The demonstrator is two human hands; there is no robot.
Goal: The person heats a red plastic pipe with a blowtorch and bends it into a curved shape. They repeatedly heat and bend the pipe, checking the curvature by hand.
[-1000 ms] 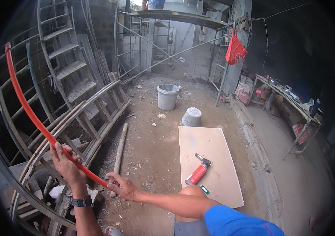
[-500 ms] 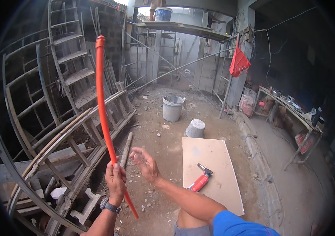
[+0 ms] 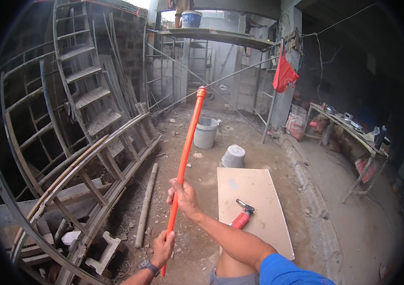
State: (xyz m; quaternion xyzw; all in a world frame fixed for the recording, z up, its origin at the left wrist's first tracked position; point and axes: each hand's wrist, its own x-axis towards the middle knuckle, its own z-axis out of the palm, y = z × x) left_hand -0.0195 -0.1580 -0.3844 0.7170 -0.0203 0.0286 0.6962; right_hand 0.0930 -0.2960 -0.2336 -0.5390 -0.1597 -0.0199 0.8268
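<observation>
A long orange plastic pipe [image 3: 190, 137] with a wider collar at its upper end slants up and away in front of me. My left hand [image 3: 163, 248] grips it near the lower end. Higher up, around its lower middle, my right hand [image 3: 184, 197] is closed on the same pipe. To the right of my right forearm, a red torch with a black and metal head [image 3: 242, 217] lies on a tan board [image 3: 254, 185] on the ground.
A grey bucket [image 3: 205, 135] and an upturned pail [image 3: 233, 156] stand ahead. Wooden frames and a ladder [image 3: 88, 97] crowd the left, near a loose pole [image 3: 147, 204]. Scaffolding carries a plank [image 3: 216, 35], where a person stands. A cluttered table [image 3: 349, 126] is at right.
The pipe has swung right and tilted away from me, its top now lower in view. My right hand, free before, has taken hold of it. My left hand has moved right and down.
</observation>
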